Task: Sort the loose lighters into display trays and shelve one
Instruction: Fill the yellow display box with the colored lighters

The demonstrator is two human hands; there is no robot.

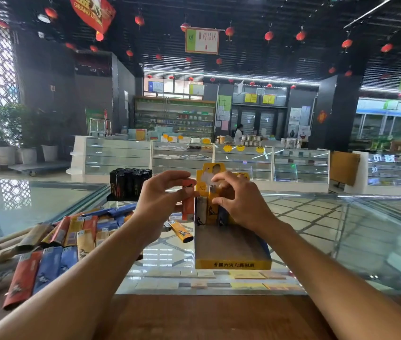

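two trays (231,265), three lighters (201,209) slotted, one held

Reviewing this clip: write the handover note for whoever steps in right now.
Left hand: holds an orange lighter upright beside the tray's back row.
Right hand: fingers curled at the top of a yellow lighter standing in the yellow display tray; grip unclear.
Done: a grey lighter and a dark blue lighter also stand at the back. A full black tray sits behind.
Left: the loose pile at the left, one loose yellow lighter by the tray, then shelving.
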